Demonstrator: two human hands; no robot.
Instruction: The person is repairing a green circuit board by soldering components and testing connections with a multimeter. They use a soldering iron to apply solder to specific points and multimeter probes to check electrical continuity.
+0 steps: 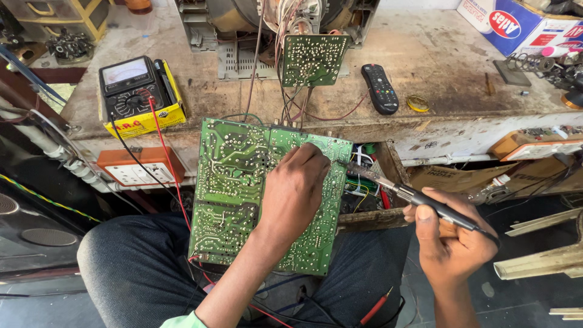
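Note:
A large green circuit board (pixel 237 182) rests on my lap, solder side up. My left hand (pixel 294 191) lies on the board's right part, fingers curled near its top right edge; whether it pinches anything there I cannot tell. My right hand (pixel 452 240) grips a black soldering iron (pixel 419 197) like a pen. The iron's metal tip points left and touches the board's right edge near my left fingertips. A smaller green circuit board (pixel 313 59) stands on the bench behind, joined by wires to an opened television chassis (pixel 279 18).
On the worn workbench (pixel 437 61) are a black analogue multimeter (pixel 130 85) on a yellow box, a black remote control (pixel 379 88) and a solder coil (pixel 418 104). Red and black probe leads (pixel 164 152) trail down to my lap. An orange socket board (pixel 141 167) hangs at the bench front.

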